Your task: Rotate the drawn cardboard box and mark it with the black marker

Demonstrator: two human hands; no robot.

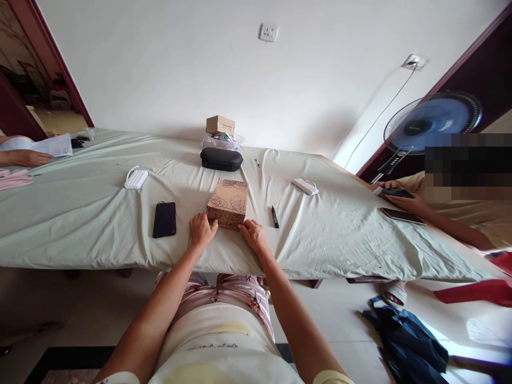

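Observation:
A small brown patterned box [228,202] stands on the table covered with a pale green sheet [80,213], near its front edge. My left hand [201,229] rests at the box's near left corner, fingers curled against its side. My right hand [253,233] touches the near right corner, fingers bent too. Both hands press the box's lower front edge from either side. The box sits flat on the sheet.
A black phone [164,219] lies left of the box, a black pen [274,216] to its right. Behind are a black case [221,159], a cardboard box [220,125] and two white packs [136,178] [305,186]. Other people's hands [408,202] [24,158] rest at both sides. A fan [432,122] stands at the right.

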